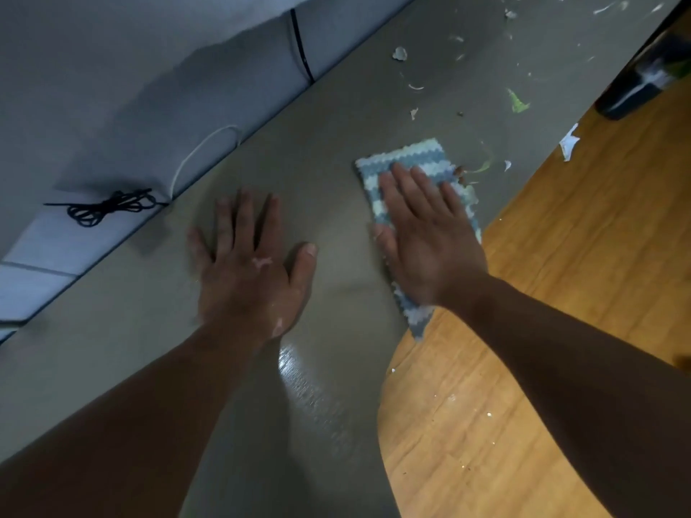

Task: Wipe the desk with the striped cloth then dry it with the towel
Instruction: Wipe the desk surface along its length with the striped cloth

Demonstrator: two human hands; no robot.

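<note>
Striped cloth (413,158) is lying flat on the grey table (318,151), right of the frame's centre. Its near corner is poking just past the table's curved edge, over a wood-grain surface (561,256) that is probably the floor.

In the head view, the right hand (430,237) is pressing the cloth down with the palm. Its fingers (418,196) are lying straight and close together, with nothing curling round the fabric. A flat press like this is probably making the whole cloth slide as one sheet rather than bunch up. The left hand (246,263) is resting on bare table at the centre, apart from the cloth. Its fingers (243,214) are spreading wide with the thumb out, apparently bracing the person's lean.

White and green scraps (518,100) are littering the table toward the upper right, beyond the cloth, so wiping looks unfinished there. A wet streak (299,375) is glinting low in the frame, between the forearms.

At the left, a bundled black cord (112,207) is sitting on a pale ledge behind the table, and a white cable (202,155) is looping beside it. A dark object (635,84) in the upper right is too blurred to identify.

The towel is not showing anywhere, so drying seems some way off. No brand, label or writing is legible on the cloth or on anything else.
</note>
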